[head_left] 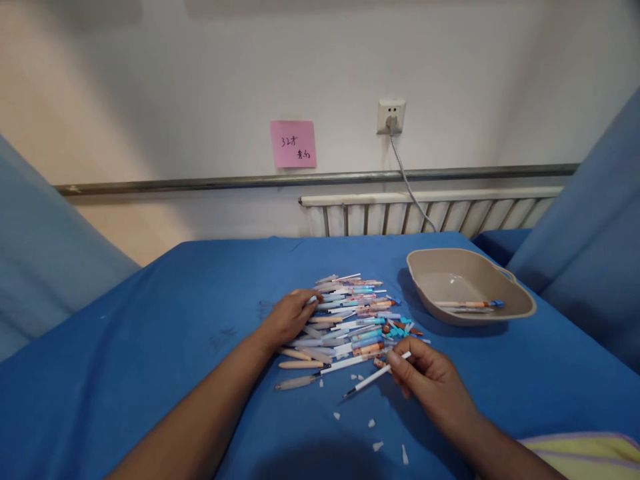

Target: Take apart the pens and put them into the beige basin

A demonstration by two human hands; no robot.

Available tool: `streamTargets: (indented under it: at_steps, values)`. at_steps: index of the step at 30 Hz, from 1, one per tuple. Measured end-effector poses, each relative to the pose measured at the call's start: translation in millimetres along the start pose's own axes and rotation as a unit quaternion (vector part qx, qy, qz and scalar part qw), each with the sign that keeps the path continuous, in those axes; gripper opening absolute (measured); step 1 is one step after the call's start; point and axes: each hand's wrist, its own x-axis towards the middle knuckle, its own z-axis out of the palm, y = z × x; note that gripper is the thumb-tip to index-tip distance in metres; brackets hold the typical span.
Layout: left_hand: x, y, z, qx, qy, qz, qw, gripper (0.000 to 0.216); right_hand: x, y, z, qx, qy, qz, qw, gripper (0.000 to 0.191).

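Observation:
A white pen refill (377, 375) with a dark tip is pinched between the thumb and fingers of my right hand (435, 380), tip pointing down and left. My left hand (290, 317) is at the left edge of a pile of pen parts (345, 327), its fingers closed round a pale pen barrel (313, 300), mostly hidden by the hand. White refills, grey and peach barrels, and blue and orange patterned barrels make up the pile. Small turquoise and brown pieces (397, 328) lie at its right side.
A beige plastic basin (460, 273) holding a few pens (465, 305) stands at the right. White scraps (371, 423) lie on the blue cloth (150, 347) in front. Behind are a metal rail (225, 181), a radiator (390, 213) and a plugged-in cable (405, 175). Yellow fabric (590, 450) lies at lower right.

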Motion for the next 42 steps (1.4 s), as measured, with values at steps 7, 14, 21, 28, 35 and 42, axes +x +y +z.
streamTargets:
  at_steps: [7, 14, 21, 28, 35, 42]
  values:
    - [6.1, -4.9, 4.0, 0.004, 0.037, -0.011, 0.999, 0.033, -0.2, 1.9, -0.9, -0.013, -0.011, -0.005, 1.000, 0.036]
    - [21.3, -13.7, 10.4, 0.017, 0.007, 0.001, 1.000, 0.040, 1.5, 4.3, -0.8, -0.007, -0.011, -0.008, 1.000, 0.036]
    - [23.5, -14.9, 9.7, 0.014, -0.008, 0.022, 1.000, 0.036, 1.0, 3.6, -0.5, -0.006, -0.008, -0.004, 1.000, 0.036]
    - [19.2, -11.5, 7.6, 0.020, 0.000, 0.073, 0.997, 0.033, 1.2, 5.6, -1.3, -0.009, -0.009, 0.002, 1.000, 0.038]
    - [21.6, -18.0, 13.5, 0.074, -0.005, 0.023, 0.997, 0.039, 0.0, 3.4, -0.3, -0.003, -0.007, 0.001, 1.000, 0.035]
    - [24.3, -20.6, 15.6, 0.067, 0.050, 0.031, 0.996, 0.041, -0.1, 3.7, -0.1, -0.011, -0.014, 0.005, 1.000, 0.034]
